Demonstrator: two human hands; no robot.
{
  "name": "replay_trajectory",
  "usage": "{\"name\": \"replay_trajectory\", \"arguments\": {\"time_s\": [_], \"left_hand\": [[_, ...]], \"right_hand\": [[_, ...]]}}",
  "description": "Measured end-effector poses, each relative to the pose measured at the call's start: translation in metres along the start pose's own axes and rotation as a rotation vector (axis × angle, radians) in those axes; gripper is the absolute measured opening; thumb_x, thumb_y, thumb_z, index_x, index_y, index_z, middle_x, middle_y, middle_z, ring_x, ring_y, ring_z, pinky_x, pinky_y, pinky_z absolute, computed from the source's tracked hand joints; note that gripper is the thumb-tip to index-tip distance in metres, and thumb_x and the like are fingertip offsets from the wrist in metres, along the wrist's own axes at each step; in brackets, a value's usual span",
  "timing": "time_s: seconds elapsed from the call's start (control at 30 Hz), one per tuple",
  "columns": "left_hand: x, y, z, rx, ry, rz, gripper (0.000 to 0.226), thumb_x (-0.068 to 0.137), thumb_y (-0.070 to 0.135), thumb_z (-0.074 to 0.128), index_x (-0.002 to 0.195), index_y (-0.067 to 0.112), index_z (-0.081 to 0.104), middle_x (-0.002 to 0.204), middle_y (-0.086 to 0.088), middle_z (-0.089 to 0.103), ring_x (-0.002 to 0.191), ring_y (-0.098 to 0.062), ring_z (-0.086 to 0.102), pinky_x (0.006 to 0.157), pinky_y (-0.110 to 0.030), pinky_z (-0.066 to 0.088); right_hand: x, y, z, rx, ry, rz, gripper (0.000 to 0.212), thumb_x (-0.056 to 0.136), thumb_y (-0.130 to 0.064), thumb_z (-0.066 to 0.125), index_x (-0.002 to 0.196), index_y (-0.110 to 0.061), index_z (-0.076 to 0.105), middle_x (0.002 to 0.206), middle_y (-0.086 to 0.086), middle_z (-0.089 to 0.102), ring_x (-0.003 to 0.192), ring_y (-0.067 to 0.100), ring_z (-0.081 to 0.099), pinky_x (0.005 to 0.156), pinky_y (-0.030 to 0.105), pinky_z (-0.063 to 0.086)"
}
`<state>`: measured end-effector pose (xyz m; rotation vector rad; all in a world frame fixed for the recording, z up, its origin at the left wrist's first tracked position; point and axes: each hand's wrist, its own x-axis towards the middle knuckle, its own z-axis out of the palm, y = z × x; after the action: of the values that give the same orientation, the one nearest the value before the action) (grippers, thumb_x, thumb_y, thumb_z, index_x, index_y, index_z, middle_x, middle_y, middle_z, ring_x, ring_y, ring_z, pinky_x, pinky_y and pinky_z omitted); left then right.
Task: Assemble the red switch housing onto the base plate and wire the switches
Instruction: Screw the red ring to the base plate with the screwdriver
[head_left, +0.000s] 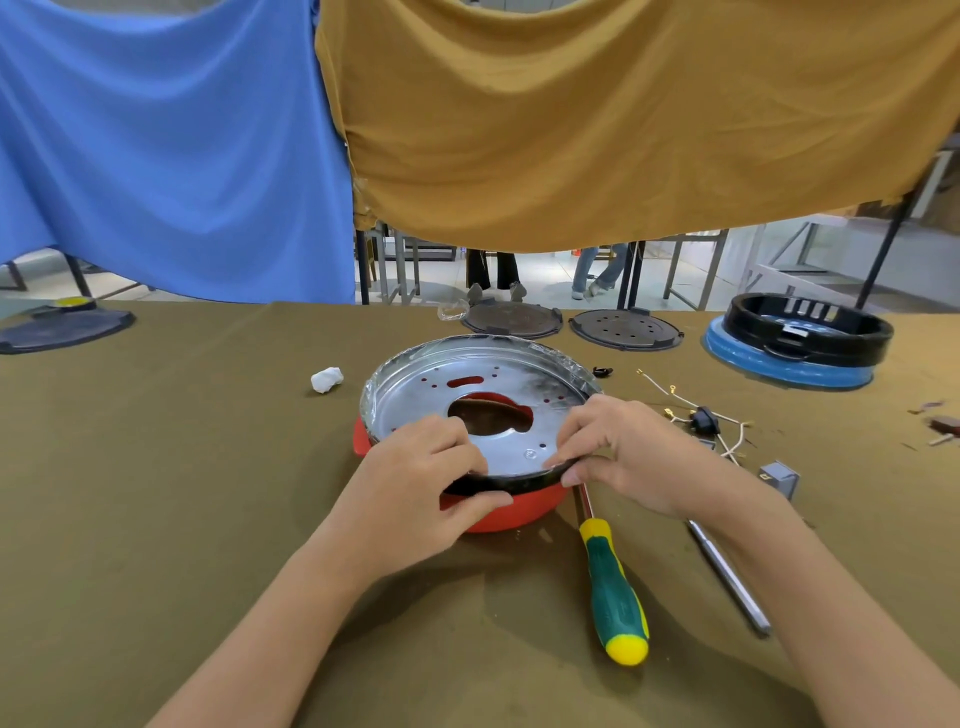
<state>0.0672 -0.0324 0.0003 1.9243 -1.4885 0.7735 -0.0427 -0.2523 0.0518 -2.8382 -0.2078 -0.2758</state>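
Both hands gripped the near rim of the silver base plate (483, 395), which sat on the red switch housing (498, 506) at desk (182, 467) centre. Left hand (431, 478) pinched the rim at 7 o'clock, thumb on the red wall, fingers curled over the plate. Right hand (618, 447) pinched it at 5 o'clock. Green-yellow screwdriver (613, 587) lay just beside the housing at 5 o'clock. Wired switches (701, 421) lay at 3 o'clock, apart.

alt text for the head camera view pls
Two hands, left hand and right hand, grip the near rim of a round metal plate seated on a red housing. A screwdriver and loose wires lie on the right.
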Motion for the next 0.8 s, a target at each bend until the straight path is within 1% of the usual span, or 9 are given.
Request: {"name": "replay_trajectory", "arguments": {"time_s": [0.13, 0.2, 0.33, 0.47, 0.53, 0.6, 0.67, 0.77, 0.8], "left_hand": [[0.0007, 0.0026, 0.0019, 0.048, -0.024, 0.052, 0.038, 0.088, 0.047, 0.062, 0.075, 0.012, 0.067, 0.072, 0.005, 0.056, 0.067, -0.014, 0.052, 0.055, -0.035, 0.048], [0.0006, 0.0034, 0.0021, 0.082, -0.03, 0.061, 0.037, 0.089, 0.046, 0.061, 0.073, 0.013, 0.065, 0.07, 0.005, 0.054, 0.064, -0.014, 0.049, 0.053, -0.035, 0.047], [0.0007, 0.0053, 0.003, 0.125, -0.043, 0.078, 0.034, 0.089, 0.045, 0.062, 0.074, 0.014, 0.062, 0.069, 0.007, 0.051, 0.063, -0.011, 0.042, 0.052, -0.031, 0.043], [-0.0001, 0.003, 0.0035, 0.148, -0.055, 0.088, 0.035, 0.089, 0.048, 0.062, 0.077, 0.015, 0.065, 0.072, 0.008, 0.054, 0.065, -0.011, 0.045, 0.054, -0.029, 0.042], [-0.0002, 0.0025, 0.0035, 0.185, -0.071, 0.104, 0.036, 0.088, 0.051, 0.06, 0.079, 0.017, 0.066, 0.075, 0.009, 0.055, 0.066, -0.01, 0.047, 0.055, -0.027, 0.041], [-0.0004, 0.0026, 0.0039, 0.182, -0.072, 0.103, 0.037, 0.088, 0.051, 0.059, 0.078, 0.016, 0.065, 0.075, 0.008, 0.055, 0.065, -0.011, 0.048, 0.054, -0.029, 0.043], [-0.0003, 0.0031, 0.0042, 0.161, -0.064, 0.09, 0.037, 0.089, 0.05, 0.058, 0.074, 0.016, 0.063, 0.074, 0.008, 0.054, 0.065, -0.011, 0.047, 0.053, -0.032, 0.044], [-0.0003, 0.0023, 0.0039, 0.153, -0.053, 0.079, 0.039, 0.088, 0.05, 0.058, 0.072, 0.016, 0.062, 0.073, 0.008, 0.054, 0.064, -0.012, 0.047, 0.054, -0.033, 0.045], [-0.0004, 0.0021, 0.0041, 0.152, -0.052, 0.077, 0.039, 0.088, 0.051, 0.057, 0.071, 0.015, 0.062, 0.073, 0.008, 0.054, 0.064, -0.013, 0.048, 0.054, -0.033, 0.045]], "right_hand": [[0.001, -0.0008, -0.0001, -0.017, -0.002, -0.005, 0.024, 0.089, -0.023, 0.072, 0.112, -0.025, 0.076, 0.097, -0.02, 0.057, 0.098, 0.004, 0.042, 0.084, 0.006, 0.029], [0.0009, -0.0012, 0.0007, -0.019, -0.008, -0.007, 0.024, 0.089, -0.022, 0.072, 0.112, -0.024, 0.076, 0.096, -0.02, 0.057, 0.098, 0.005, 0.042, 0.086, 0.01, 0.031], [-0.0002, -0.0016, 0.002, 0.005, 0.011, 0.005, 0.023, 0.087, -0.021, 0.074, 0.109, -0.025, 0.077, 0.094, -0.022, 0.057, 0.094, 0.001, 0.041, 0.084, 0.01, 0.033], [0.0004, -0.003, 0.0031, 0.002, 0.015, 0.022, 0.022, 0.086, -0.021, 0.075, 0.108, -0.025, 0.078, 0.093, -0.022, 0.057, 0.093, 0.001, 0.042, 0.089, 0.022, 0.038], [0.0008, -0.0041, 0.0036, 0.001, 0.019, 0.026, 0.021, 0.086, -0.02, 0.076, 0.106, -0.025, 0.078, 0.09, -0.021, 0.057, 0.093, 0.003, 0.044, 0.089, 0.026, 0.04], [0.0012, -0.005, 0.0035, 0.003, 0.019, 0.027, 0.021, 0.085, -0.02, 0.076, 0.105, -0.024, 0.078, 0.086, -0.023, 0.055, 0.094, 0.005, 0.046, 0.088, 0.027, 0.041], [0.0008, -0.0055, 0.0037, 0.01, 0.025, 0.025, 0.02, 0.085, -0.019, 0.077, 0.105, -0.024, 0.079, 0.082, -0.024, 0.053, 0.093, 0.006, 0.047, 0.086, 0.022, 0.04], [-0.0003, -0.0059, 0.0051, 0.016, 0.043, 0.012, 0.019, 0.085, -0.017, 0.077, 0.103, -0.022, 0.079, 0.078, -0.022, 0.053, 0.091, 0.009, 0.049, 0.078, 0.007, 0.032], [-0.0006, -0.0063, 0.0054, 0.016, 0.051, 0.014, 0.019, 0.085, -0.017, 0.077, 0.103, -0.021, 0.079, 0.079, -0.021, 0.053, 0.091, 0.01, 0.05, 0.078, 0.006, 0.031]]}}
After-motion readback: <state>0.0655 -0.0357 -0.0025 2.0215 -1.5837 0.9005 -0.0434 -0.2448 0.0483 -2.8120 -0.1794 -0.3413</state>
